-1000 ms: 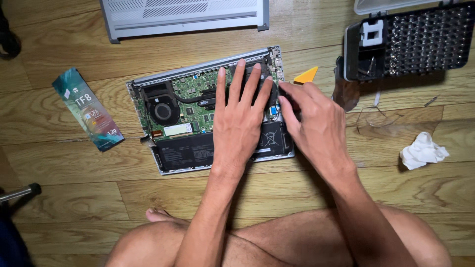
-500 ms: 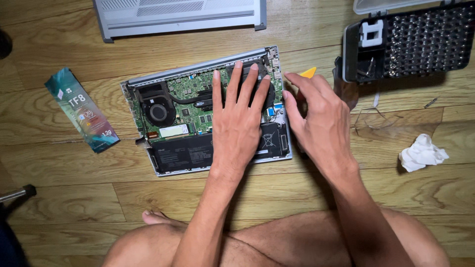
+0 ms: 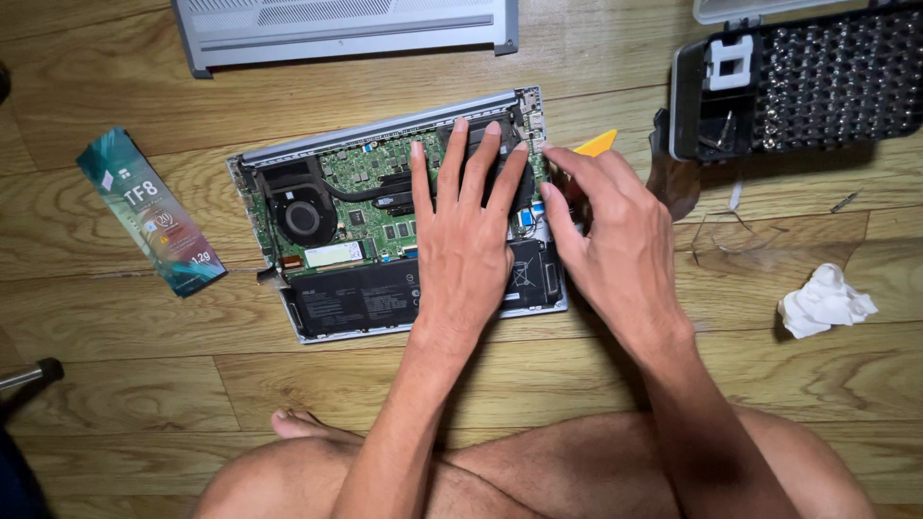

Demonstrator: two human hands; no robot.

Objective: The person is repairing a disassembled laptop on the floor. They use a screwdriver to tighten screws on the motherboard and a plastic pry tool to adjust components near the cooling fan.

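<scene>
Two hands work on an opened laptop (image 3: pixel 336 240) lying on the wooden floor (image 3: pixel 288 384). The left hand (image 3: pixel 466 240) presses flat, fingers spread, on its board. The right hand (image 3: pixel 615 250), fingers curled, touches its right edge beside an orange pick (image 3: pixel 598 144). Nearby: bit case (image 3: pixel 817 86), tissue (image 3: pixel 825 300).

A green circuit board and a flat black battery are shown inside the opened silver laptop (image 3: pixel 385 207). An orange plastic pry tool (image 3: pixel 596 144) is seen at two o'clock of it. At nine o'clock, a teal, marbled slim packet (image 3: pixel 149 211) is laid. A crumpled white tissue (image 3: pixel 825 300) is seen at four o'clock, on light brown grained wooden flooring (image 3: pixel 115 384).
</scene>
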